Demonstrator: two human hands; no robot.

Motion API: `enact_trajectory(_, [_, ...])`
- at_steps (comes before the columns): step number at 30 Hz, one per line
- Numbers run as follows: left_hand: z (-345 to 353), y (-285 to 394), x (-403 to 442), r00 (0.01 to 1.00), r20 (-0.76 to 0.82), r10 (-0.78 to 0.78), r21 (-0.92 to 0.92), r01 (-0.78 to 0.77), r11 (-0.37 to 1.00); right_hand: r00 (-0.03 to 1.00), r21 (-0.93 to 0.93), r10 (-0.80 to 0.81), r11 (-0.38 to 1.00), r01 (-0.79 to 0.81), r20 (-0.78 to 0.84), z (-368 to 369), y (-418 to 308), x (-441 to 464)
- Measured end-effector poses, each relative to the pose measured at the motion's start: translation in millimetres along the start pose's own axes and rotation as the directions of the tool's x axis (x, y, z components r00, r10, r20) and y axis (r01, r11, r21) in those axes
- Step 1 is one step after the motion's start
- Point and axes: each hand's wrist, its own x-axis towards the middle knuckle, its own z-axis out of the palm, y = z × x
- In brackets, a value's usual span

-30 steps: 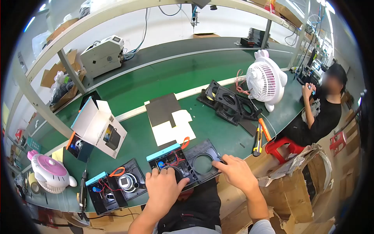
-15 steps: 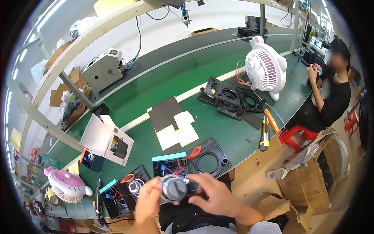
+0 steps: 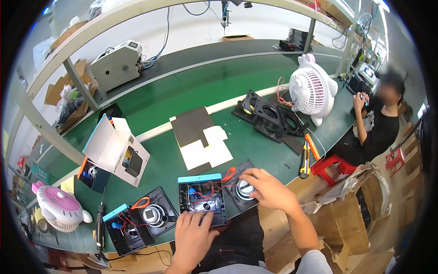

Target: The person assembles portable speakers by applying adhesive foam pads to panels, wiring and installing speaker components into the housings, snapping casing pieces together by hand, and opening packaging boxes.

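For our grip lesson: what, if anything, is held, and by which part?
The right hand holds the speaker by its rim; whether the left hand grips is unclear.

The speaker (image 3: pixel 245 188) under my right hand (image 3: pixel 272 191) has a silvery, metallic-looking back, and the open housing (image 3: pixel 202 201) by my left hand (image 3: pixel 194 239) is dark plastic with a smooth turquoise edge. My bench top (image 3: pixel 163 165) is smooth green with a soft sheen. The cut sheet (image 3: pixel 189 128) looks like matt paper or card — dark grey. The pink-topped fan (image 3: pixel 61 205) and white fan (image 3: pixel 312 90) are glossy plastic; the torn box (image 3: pixel 340 223) is rough cardboard — and my trousers (image 3: pixel 241 237) are dull black cloth.
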Motion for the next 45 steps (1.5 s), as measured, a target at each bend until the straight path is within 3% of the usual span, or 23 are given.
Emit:
enact_trajectory(3, [12, -14, -9, 0.992, 0.122, -0.008, -0.019, 0.01, 1.0, 0.999, 0.029, 0.003, 1.0, -0.004, 0.044, 2, 6, 5])
enact_trajectory(6, [17, -15, -10, 0.994, 0.102, 0.035, -0.016, -0.034, 0.999, 0.996, 0.021, -0.012, 1.0, 0.01, 0.089, 0, 1, 11])
enact_trajectory(9, [16, -13, -7, 0.994, 0.093, 0.051, -0.034, -0.048, 0.998, 0.998, 0.051, -0.048, 0.998, 0.046, 0.031, 9, -2, 14])
enact_trajectory(12, [18, -16, -9, 0.995, 0.084, 0.062, -0.035, -0.059, 0.998, 1.0, 0.085, 0.015, 0.996, -0.017, 0.027, 8, -5, 14])
enact_trajectory(16, [11, -12, -8, 0.969, 0.246, 0.01, -0.038, 0.0, 0.999, 0.998, -0.232, -0.035, 0.972, 0.046, 0.054, 11, -11, 19])
enact_trajectory(18, [9, -2, -1, 0.986, 0.159, 0.041, -0.028, -0.037, 0.999, 0.993, -0.304, -0.003, 0.952, 0.041, 0.122, 10, -19, 26])
enact_trajectory(19, [4, 0, 4, 0.993, 0.107, 0.056, -0.01, -0.055, 0.998, 0.99, -0.3, -0.005, 0.953, 0.048, 0.143, 11, -21, 27])
enact_trajectory(23, [-65, 6, 38, 0.974, 0.195, 0.115, -0.18, -0.079, 0.981, 0.973, -0.306, -0.021, 0.948, 0.092, 0.228, 4, -14, 34])
enact_trajectory(24, [-83, 4, 59, 0.96, 0.275, 0.054, -0.11, -0.024, 0.994, 0.968, -0.297, -0.01, 0.951, 0.087, 0.25, 1, -12, 32])
enact_trajectory(26, [-83, -16, 114, 0.939, 0.329, -0.098, -0.029, 0.113, 0.993, 0.981, -0.182, 0.008, 0.983, 0.029, 0.196, -8, -10, 24])
enact_trajectory(28, [-40, -61, 160, 0.962, 0.269, -0.042, -0.073, 0.064, 0.995, 0.99, -0.075, 0.05, 0.996, -0.04, 0.133, -9, -2, 10])
enact_trajectory(29, [1, -99, 176, 0.979, 0.165, 0.119, -0.145, -0.095, 0.985, 0.999, 0.003, 0.036, 0.999, -0.036, -0.005, -6, 2, 0])
enact_trajectory(31, [40, -130, 202, 0.878, 0.472, -0.081, -0.124, 0.157, 0.98, 0.959, 0.137, 0.023, 0.99, 0.017, -0.283, 2, 9, -21])
enact_trajectory(32, [49, -131, 208, 0.813, 0.568, -0.127, -0.165, 0.263, 0.95, 0.911, 0.231, 0.111, 0.973, -0.018, -0.396, 5, 7, -35])
enact_trajectory(35, [73, -119, 204, 0.799, 0.6, -0.038, -0.146, 0.156, 0.977, 0.82, 0.378, 0.304, 0.919, -0.117, -0.485, 20, 17, -75])
enact_trajectory(37, [92, -107, 200, 0.768, 0.636, -0.082, 0.09, 0.031, 0.995, 0.784, 0.395, 0.364, 0.903, -0.166, -0.503, 29, 22, -95])
enact_trajectory(38, [108, -110, 193, 0.851, 0.523, -0.038, 0.111, -0.024, 0.994, 0.765, 0.404, 0.396, 0.894, -0.194, -0.508, 31, 23, -102])
enact_trajectory(45, [102, -105, 201, 0.8, 0.591, -0.098, 0.146, 0.013, 0.989, 0.679, 0.527, 0.484, 0.834, -0.166, -0.552, 50, 28, -119])
